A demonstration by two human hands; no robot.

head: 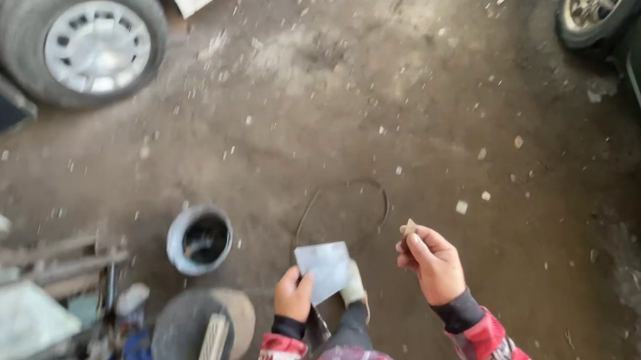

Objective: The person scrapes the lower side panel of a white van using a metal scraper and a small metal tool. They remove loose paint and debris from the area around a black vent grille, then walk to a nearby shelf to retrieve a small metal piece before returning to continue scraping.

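Sheet handling at this moment: the left hand (294,293) pinches a pale grey square sheet (326,270) at its lower left corner, fingers closed on it, so nearly the whole sheet stands free above and to the right of the grip. The right hand (431,263) is closed on a small tan scrap (409,227), which protrudes above the fingertips, apart from the sheet. For good control, a grip nearer the sheet's middle edge would likely steady it. Below lies a dusty concrete floor (427,108), with a grey bucket (198,240) to the left.
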